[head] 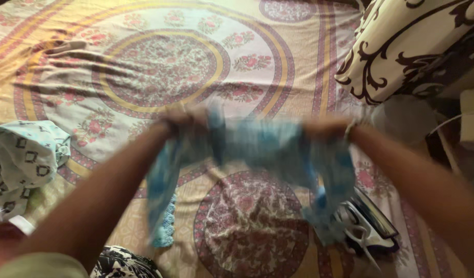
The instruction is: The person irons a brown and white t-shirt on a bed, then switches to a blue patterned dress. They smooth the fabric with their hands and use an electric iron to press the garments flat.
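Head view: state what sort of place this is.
Probably a home bedroom: a patterned bedsheet covers a bed, a scroll-print pillow lies at its edge, and both hands hold a blue garment.

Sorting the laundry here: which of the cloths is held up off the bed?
The blue cloth, stretched between left hand and right hand; the pale patterned cloth lies on the bedsheet.

Both your arms are out in front of you, bare from the elbow down, forearms angling in from the lower corners toward the middle. Your left hand (178, 121) is up at chest height, fingers curled into a closed grip, knuckles facing away from you. Your right hand (327, 128) sits level with it and well apart, also clenched, with a band at the wrist. Both hands are blurred, so individual fingers are hard to make out.
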